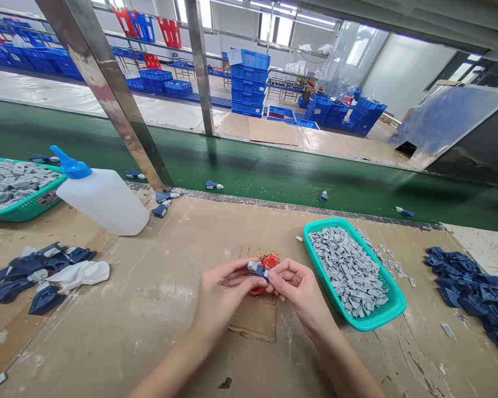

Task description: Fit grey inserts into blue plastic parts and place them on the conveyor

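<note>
A teal basket point(33, 207) heaped with small gray pieces sits at the far left of the bench point(149, 315), and a white plastic squeeze bottle point(102, 202) with a blue cap lies on its side just beside it. Below them, dark blue pieces point(37, 271) lie in a loose pile with a white cloth point(81, 275) partly over them. A green conveyor belt point(274, 177) runs along the far edge of the bench, with a few blue pieces scattered on it.

At the middle of the bench, the left hand point(224, 293) and right hand point(299, 293) are close together, both pinching a small blue-and-gray piece point(259, 270) between the fingers, held above a square of cardboard point(253, 320). Behind the fingers is something round and red point(269, 261), probably a lid, though the hands hide most of it. To the right stands a teal tray point(392, 304) full of gray pieces, with more spilled beside it, then another pile of dark blue pieces point(468, 287).
</note>
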The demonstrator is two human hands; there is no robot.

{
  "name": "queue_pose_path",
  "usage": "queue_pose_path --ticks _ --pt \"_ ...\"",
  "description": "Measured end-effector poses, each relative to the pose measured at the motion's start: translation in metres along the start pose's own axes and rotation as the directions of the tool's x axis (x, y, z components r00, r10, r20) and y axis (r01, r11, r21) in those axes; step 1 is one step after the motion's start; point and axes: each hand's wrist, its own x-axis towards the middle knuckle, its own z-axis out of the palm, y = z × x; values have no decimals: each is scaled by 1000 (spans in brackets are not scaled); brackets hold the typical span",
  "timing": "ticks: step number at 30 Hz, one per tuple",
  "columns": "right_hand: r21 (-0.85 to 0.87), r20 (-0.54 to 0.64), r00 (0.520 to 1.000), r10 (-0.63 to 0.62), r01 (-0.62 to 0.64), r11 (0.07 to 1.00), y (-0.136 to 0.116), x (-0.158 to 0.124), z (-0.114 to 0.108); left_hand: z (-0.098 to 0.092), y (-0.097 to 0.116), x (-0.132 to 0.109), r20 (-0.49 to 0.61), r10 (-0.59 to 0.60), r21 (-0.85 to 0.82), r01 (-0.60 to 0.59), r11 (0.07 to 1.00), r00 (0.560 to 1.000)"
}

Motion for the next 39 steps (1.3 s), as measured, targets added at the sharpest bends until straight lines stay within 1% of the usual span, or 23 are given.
queue_pose_path --ticks 4,6,8,10,12,13,14,15,16,17,18,19,20,21,23,24,25,26,28,30,33,36,39 --pt "16 88 992 89 -90 996 2 -2 1 -4 -2 -2 60 89 86 -94 992 994" --pt "10 114 989 90 -92 996 -1 -5 4 -6 -2 -3 89 120 124 -131 984 989" --pt "-13 127 990 66 -65 998 -8 -8 6 -7 -2 -3 122 139 138 -156 978 983" --pt "-91 120 992 29 -18 996 -19 -11 3 -6 -1 -2 162 141 151 -166 974 977" --pt "-256 37 997 -66 74 964 -31 -13 -12 -5 0 3 166 125 182 -155 971 978" --pt "-371 -46 988 -149 121 921 -36 -13 -24 -5 0 7 160 113 202 -145 969 981" --pt "-498 -136 959 -248 150 854 -40 -13 -40 -5 1 12 153 103 220 -136 966 983" --pt "-624 -235 905 -355 139 769 -42 -14 -57 -7 3 20 148 102 238 -135 962 984" --pt "-739 -309 840 -447 84 669 -43 -14 -75 -8 5 29 153 110 260 -147 954 982" --pt "-822 -340 795 -503 8 569 -42 -14 -92 -11 7 41 167 131 293 -176 940 977" --pt "-867 -360 772 -525 -69 494 -40 -13 -107 -13 10 54 184 168 341 -223 913 968" --pt "-888 -371 760 -534 -123 443 -36 -11 -118 -15 13 70 201 216 410 -282 868 956" --pt "-898 -376 756 -536 -155 411 -33 -9 -125 -17 15 87 220 265 501 -342 795 939" --pt "-902 -382 754 -534 -178 394 -30 -6 -129 -17 18 105 249 307 602 -395 694 919" --pt "-899 -402 740 -539 -207 387 -26 0 -128 -15 20 145 323 335 786 -448 426 885" --pt "-894 -417 728 -544 -223 388 -26 3 -125 -12 21 164 362 317 844 -453 287 877" --pt "-890 -433 715 -550 -241 387 -27 5 -121 -7 20 183 399 280 876 -453 168 873" --pt "-886 -445 702 -556 -258 385 -27 7 -118 -3 19 200 424 243 888 -453 79 873" --pt "-885 -454 689 -566 -272 379 -29 8 -115 8 17 227 445 186 893 -451 -13 876" --pt "-888 -446 686 -575 -256 382 -28 8 -115 20 15 245 442 172 896 -443 -35 880" --pt "-883 -433 674 -599 -184 431 -25 7 -117 43 14 258 447 183 894 -444 -58 876" --pt "-866 -420 630 -653 -64 496 -24 6 -114 81 11 267 482 195 875 -481 -53 854" --pt "-832 -363 594 -718 140 537 -25 5 -102 129 1 275 505 180 860 -509 -22 844"
